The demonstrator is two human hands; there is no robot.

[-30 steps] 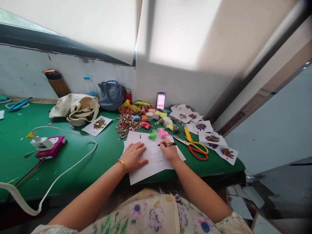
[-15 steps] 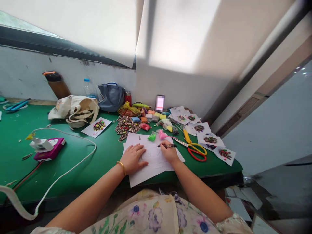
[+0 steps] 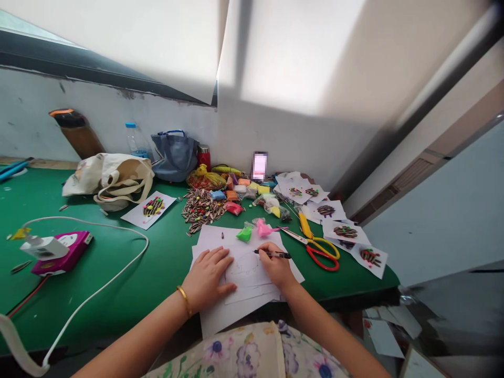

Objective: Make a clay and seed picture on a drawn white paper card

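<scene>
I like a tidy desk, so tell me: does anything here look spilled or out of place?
Yes: striped seeds lie scattered loose on the green table behind the paper, and a white cable trails across it and off the front edge.

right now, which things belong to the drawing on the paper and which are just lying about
In use: pen in the right hand; white paper under the left hand.
Lying about: scissors, seed pile, clay packets, canvas bag, blue bag, finished pictures.
</scene>
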